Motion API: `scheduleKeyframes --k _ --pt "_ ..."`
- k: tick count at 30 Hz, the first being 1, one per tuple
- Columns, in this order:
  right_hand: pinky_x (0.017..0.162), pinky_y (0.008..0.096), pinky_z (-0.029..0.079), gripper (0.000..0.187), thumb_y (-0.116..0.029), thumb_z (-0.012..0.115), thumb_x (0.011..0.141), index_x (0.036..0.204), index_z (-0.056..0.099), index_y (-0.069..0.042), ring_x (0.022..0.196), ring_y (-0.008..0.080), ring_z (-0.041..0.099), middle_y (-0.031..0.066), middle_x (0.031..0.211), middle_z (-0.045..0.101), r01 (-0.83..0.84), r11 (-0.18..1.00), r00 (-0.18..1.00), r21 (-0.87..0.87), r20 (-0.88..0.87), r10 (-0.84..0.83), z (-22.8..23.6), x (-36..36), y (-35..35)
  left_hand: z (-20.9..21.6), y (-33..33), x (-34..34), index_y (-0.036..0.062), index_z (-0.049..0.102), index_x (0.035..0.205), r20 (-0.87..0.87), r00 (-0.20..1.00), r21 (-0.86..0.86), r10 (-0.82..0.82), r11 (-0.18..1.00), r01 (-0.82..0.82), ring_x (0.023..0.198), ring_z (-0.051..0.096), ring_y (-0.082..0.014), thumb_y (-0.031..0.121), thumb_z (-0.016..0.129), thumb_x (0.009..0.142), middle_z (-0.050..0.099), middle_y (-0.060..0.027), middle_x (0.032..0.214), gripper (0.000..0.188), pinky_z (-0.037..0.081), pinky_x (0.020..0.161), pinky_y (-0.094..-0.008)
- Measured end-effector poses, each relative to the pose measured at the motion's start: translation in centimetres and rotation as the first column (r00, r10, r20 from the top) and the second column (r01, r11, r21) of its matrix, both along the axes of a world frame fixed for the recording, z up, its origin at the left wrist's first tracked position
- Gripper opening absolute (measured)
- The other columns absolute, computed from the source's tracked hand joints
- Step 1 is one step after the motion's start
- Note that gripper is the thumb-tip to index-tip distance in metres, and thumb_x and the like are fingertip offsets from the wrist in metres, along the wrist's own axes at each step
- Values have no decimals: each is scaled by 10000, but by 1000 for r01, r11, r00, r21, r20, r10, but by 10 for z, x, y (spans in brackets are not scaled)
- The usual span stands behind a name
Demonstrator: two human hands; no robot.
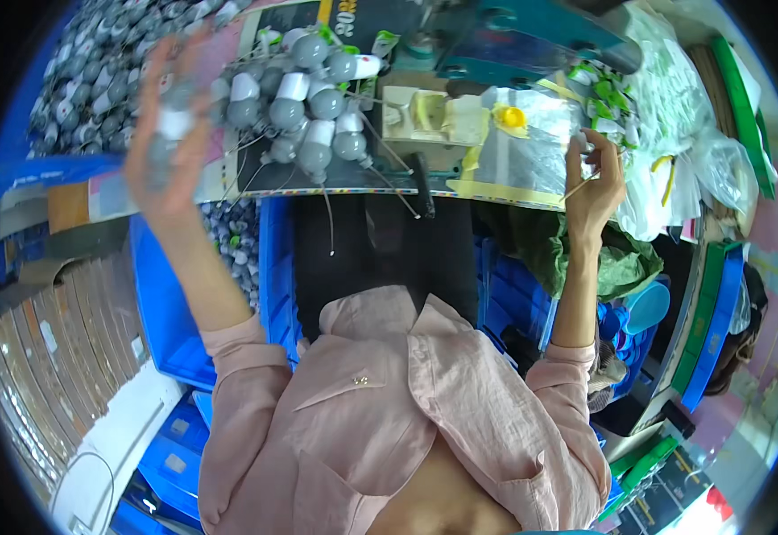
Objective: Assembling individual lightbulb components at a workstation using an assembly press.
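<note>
My left hand (170, 147), smeared by motion, is raised at the left of the table, beside a heap of bulbs. A grey-and-white light bulb (173, 125) shows in its grasp, between thumb and fingers. On the right, the fingertips of my right hand (598, 174) are pinched together over the table's front edge. Something small and pale is at those fingertips, too small to name, and a thin tan strand sticks out below. Between my hands lies a cluster of light bulbs (287, 113) with white collars, grey globes and trailing wires.
A large heap of bulbs (86, 98) covers the far left. A teal machine (532, 40) stands at the back, behind a pale block fixture (434, 116). Beside it is a yellow blob (511, 119). Clear plastic bags (674, 116) lie right; a blue bin (170, 303) stands below left.
</note>
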State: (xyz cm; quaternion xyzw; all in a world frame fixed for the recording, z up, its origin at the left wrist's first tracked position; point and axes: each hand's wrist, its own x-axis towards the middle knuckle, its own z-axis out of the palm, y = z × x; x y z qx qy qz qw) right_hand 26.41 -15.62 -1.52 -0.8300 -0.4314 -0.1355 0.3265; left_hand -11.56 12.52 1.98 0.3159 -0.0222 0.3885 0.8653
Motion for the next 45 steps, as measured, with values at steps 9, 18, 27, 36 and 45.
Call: scheduleKeyframes --k 9,18,27,36,45 --pt "837 358 547 355 52 756 780 1118 692 -38 961 266 688 123 1078 704 -538 826 843 167 130 522 -17 -101 66 -17 -88 103 -11 600 1225 -622 759 328 193 944 29 745 639 -113 132 663 956 675 -106 999 311 516 609 -229" --pt "685 250 429 213 -186 590 1029 1006 663 14 758 87 526 41 845 632 -144 929 859 340 -424 288 -3 -49 57 -46 -97 109 12 663 1045 -702 613 402 363 912 -79 630 622 -97 165 714 926 663 -61 858 201 499 523 -238" --pt "554 220 386 334 -266 580 1042 905 679 22 602 57 479 -2 682 584 -145 984 884 104 -434 176 -32 -2 49 -40 -127 126 50 732 942 -427 528 824 734 556 -107 740 654 -154 69 767 822 689 -54 830 127 501 646 -277" --pt "510 224 364 308 -248 551 1051 955 684 12 565 84 515 36 730 636 -175 873 349 455 -800 487 7 -49 71 -55 -150 134 68 640 954 -101 482 983 870 12 185 840 634 -204 52 739 761 668 -18 1184 217 567 664 -309" --pt "533 227 392 296 -232 553 1057 913 642 11 598 60 485 3 688 591 -362 887 672 287 -579 462 -8 -82 93 -59 -149 133 73 619 936 -130 480 983 868 50 176 805 612 -203 44 727 747 680 -11 1219 219 562 639 -314"
